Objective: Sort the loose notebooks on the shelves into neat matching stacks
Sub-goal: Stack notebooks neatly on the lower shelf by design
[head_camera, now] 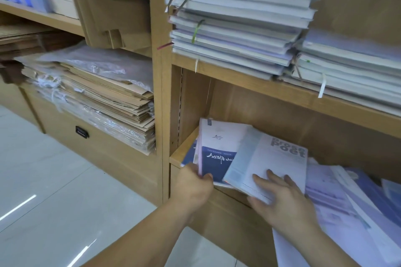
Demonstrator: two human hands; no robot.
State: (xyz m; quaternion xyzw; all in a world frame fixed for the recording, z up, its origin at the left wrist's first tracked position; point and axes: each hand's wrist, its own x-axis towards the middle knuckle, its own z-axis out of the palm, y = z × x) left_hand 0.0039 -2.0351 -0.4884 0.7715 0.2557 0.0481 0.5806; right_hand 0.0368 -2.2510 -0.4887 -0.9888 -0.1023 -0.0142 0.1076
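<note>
Hands hold notebooks — loose pile crowds right.

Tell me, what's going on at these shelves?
A person is sorting notebooks on the lower shelf. The left hand grips the edge of a white-and-blue notebook stack at the shelf's left end, while the right hand holds a pale Prose Poet notebook lying partly across it. More loose purple notebooks sprawl unsorted to the right.

Both bare forearms reach in from below. The left hand curls round a stack's near edge. The right hand holds a notebook, fingers spread on top, thumb beneath.
</note>
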